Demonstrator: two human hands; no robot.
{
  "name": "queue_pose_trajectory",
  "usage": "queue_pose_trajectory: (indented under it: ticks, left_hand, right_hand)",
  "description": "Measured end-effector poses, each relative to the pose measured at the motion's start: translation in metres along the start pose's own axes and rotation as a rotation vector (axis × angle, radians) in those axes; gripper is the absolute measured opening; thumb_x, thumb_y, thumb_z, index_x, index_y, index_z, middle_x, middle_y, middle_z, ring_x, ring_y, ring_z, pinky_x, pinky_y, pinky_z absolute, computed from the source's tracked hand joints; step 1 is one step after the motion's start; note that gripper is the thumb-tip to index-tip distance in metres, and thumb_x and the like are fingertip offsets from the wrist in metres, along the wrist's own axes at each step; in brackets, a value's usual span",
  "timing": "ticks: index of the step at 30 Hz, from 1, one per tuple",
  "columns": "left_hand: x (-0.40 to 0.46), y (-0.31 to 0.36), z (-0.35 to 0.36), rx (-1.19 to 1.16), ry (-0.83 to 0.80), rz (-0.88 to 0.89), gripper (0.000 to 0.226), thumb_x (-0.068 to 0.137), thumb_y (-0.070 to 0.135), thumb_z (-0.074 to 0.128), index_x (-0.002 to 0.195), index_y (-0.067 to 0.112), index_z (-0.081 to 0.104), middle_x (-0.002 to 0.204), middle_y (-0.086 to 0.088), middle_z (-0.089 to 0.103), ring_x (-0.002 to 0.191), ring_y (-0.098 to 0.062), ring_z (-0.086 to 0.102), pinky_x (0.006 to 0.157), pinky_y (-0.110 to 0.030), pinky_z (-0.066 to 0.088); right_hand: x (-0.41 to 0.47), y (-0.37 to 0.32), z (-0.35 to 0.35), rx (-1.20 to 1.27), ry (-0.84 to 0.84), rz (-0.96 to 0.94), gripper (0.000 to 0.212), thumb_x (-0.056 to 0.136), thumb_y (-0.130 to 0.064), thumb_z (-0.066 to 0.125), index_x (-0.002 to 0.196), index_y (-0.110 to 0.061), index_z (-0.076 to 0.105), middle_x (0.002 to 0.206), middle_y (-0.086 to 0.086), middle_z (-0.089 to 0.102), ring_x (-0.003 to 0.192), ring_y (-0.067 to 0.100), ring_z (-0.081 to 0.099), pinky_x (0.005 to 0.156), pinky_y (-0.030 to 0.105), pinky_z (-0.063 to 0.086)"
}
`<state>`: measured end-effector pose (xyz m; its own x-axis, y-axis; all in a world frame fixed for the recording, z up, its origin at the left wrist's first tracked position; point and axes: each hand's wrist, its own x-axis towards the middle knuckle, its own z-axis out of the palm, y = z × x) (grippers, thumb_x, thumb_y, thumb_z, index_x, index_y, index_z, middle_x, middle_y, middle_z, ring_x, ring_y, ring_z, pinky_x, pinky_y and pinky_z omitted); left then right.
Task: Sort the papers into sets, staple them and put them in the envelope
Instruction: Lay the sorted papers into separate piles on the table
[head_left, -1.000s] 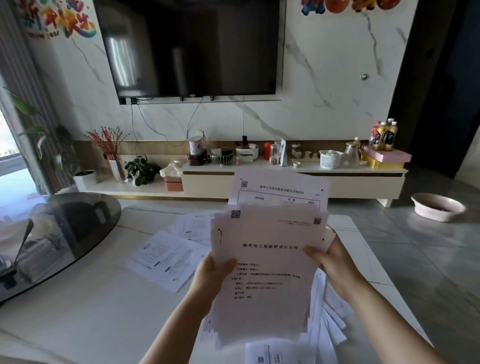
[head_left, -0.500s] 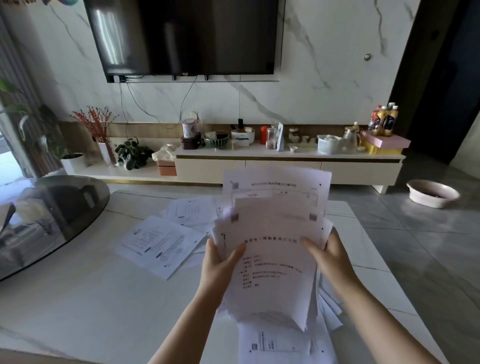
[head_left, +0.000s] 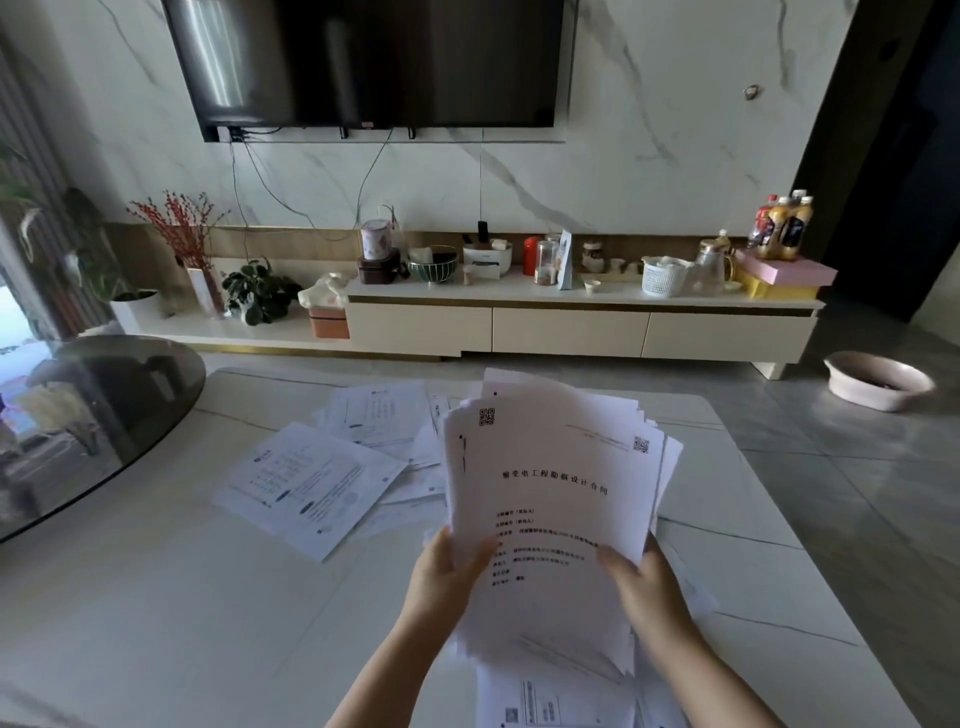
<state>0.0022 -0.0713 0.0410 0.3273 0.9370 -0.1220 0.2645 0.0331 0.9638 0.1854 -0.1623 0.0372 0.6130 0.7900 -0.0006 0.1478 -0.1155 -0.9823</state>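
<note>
I hold a thick stack of printed white papers (head_left: 556, 478) upright over the white marble table (head_left: 156, 597). Its top sheet has QR codes and a line of black title text. My left hand (head_left: 447, 571) grips the stack's lower left edge with the thumb on the front. My right hand (head_left: 644, 582) grips the lower right edge, thumb also on the front. Several loose printed sheets (head_left: 311, 478) lie spread on the table to the left and behind the stack. More sheets (head_left: 550, 701) lie under my hands at the table's near edge. No stapler or envelope is in view.
A round dark glass tabletop (head_left: 93, 415) overlaps the table at the left. Beyond the table stands a low TV cabinet (head_left: 571, 327) crowded with jars, bottles and plants, under a wall-mounted TV (head_left: 374, 62). A pink basin (head_left: 878, 379) sits on the grey floor at the right.
The stack has come lower and its sheets have been pulled closer together, less fanned than before. Both hands now sit nearer its bottom edge. The camera has tilted down.
</note>
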Motion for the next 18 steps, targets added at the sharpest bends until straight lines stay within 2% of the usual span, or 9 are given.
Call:
queue_pose_trajectory:
  ticks: [2, 4, 6, 7, 9, 12, 14, 16, 18]
  left_hand:
    - [0.003, 0.003, 0.002, 0.015, 0.052, 0.016, 0.001, 0.095, 0.024, 0.054, 0.096, 0.022, 0.055, 0.101, -0.006, 0.066, 0.09, -0.021, 0.064, 0.084, -0.046, 0.053]
    - [0.005, 0.011, 0.005, -0.045, 0.103, 0.028, 0.007, 0.097, 0.022, 0.051, 0.099, 0.015, 0.052, 0.1, -0.007, 0.064, 0.091, -0.024, 0.062, 0.084, -0.047, 0.052]
    - [0.004, 0.018, 0.008, -0.073, 0.095, 0.021, 0.015, 0.097, 0.023, 0.05, 0.104, 0.01, 0.047, 0.103, -0.009, 0.061, 0.093, -0.026, 0.06, 0.084, -0.047, 0.052]
    - [0.003, 0.017, 0.011, -0.06, 0.07, 0.01, 0.015, 0.098, 0.023, 0.05, 0.105, 0.01, 0.045, 0.104, -0.009, 0.059, 0.094, -0.025, 0.06, 0.084, -0.047, 0.052]
    - [-0.002, 0.01, 0.017, 0.006, 0.022, -0.018, 0.015, 0.098, 0.02, 0.048, 0.109, 0.011, 0.043, 0.103, -0.006, 0.055, 0.094, -0.023, 0.057, 0.088, -0.047, 0.05]
    - [0.001, 0.002, 0.025, 0.067, 0.054, 0.003, 0.016, 0.097, 0.013, 0.049, 0.111, 0.01, 0.042, 0.09, 0.006, 0.048, 0.084, -0.018, 0.054, 0.084, -0.041, 0.05]
    - [0.008, 0.003, 0.028, 0.095, 0.107, 0.003, 0.019, 0.093, 0.013, 0.055, 0.109, 0.014, 0.043, 0.086, 0.011, 0.047, 0.085, -0.021, 0.054, 0.08, -0.037, 0.049]
    - [0.016, 0.004, 0.031, 0.118, 0.072, -0.023, 0.022, 0.092, 0.011, 0.055, 0.108, 0.018, 0.043, 0.089, 0.006, 0.055, 0.087, -0.024, 0.058, 0.08, -0.037, 0.052]
    - [0.024, -0.003, 0.038, 0.196, -0.038, -0.06, 0.029, 0.091, 0.008, 0.05, 0.118, 0.018, 0.045, 0.103, -0.003, 0.061, 0.089, -0.024, 0.06, 0.075, -0.035, 0.053]
  right_hand:
    - [-0.001, -0.006, 0.001, -0.024, 0.022, -0.048, 0.027, 0.094, 0.0, 0.051, 0.115, -0.016, 0.052, 0.092, -0.013, 0.06, 0.084, 0.001, 0.055, 0.061, 0.001, 0.039]
    - [0.0, -0.013, -0.003, -0.014, 0.073, -0.079, 0.027, 0.094, -0.001, 0.052, 0.115, -0.018, 0.052, 0.094, -0.015, 0.06, 0.085, -0.003, 0.055, 0.062, -0.002, 0.038]
    - [0.002, -0.01, -0.007, -0.025, 0.095, -0.048, 0.027, 0.093, 0.0, 0.052, 0.112, -0.017, 0.051, 0.093, -0.01, 0.061, 0.088, 0.008, 0.059, 0.069, 0.008, 0.044]
    - [0.002, -0.004, -0.007, -0.048, 0.094, -0.005, 0.026, 0.091, 0.002, 0.052, 0.111, -0.015, 0.05, 0.092, -0.002, 0.062, 0.091, 0.02, 0.061, 0.073, 0.021, 0.047]
    - [-0.001, 0.014, -0.007, -0.122, 0.058, 0.094, 0.021, 0.09, 0.004, 0.049, 0.108, -0.006, 0.047, 0.091, 0.017, 0.06, 0.097, 0.04, 0.058, 0.076, 0.037, 0.046]
    - [-0.003, 0.033, -0.011, -0.17, 0.071, 0.119, 0.015, 0.093, 0.001, 0.051, 0.107, -0.003, 0.047, 0.098, 0.011, 0.059, 0.101, 0.034, 0.058, 0.082, 0.036, 0.043]
    - [0.001, 0.035, -0.019, -0.193, 0.122, 0.125, 0.012, 0.093, -0.001, 0.052, 0.104, -0.005, 0.049, 0.1, 0.01, 0.061, 0.096, 0.029, 0.058, 0.081, 0.034, 0.043]
    - [0.008, 0.041, -0.024, -0.219, 0.144, 0.152, 0.016, 0.091, 0.0, 0.051, 0.106, -0.008, 0.051, 0.101, 0.011, 0.064, 0.092, 0.029, 0.059, 0.08, 0.036, 0.045]
    - [0.014, 0.051, -0.024, -0.283, 0.127, 0.2, 0.026, 0.09, 0.0, 0.049, 0.113, -0.011, 0.053, 0.101, 0.01, 0.065, 0.09, 0.029, 0.06, 0.078, 0.036, 0.047]
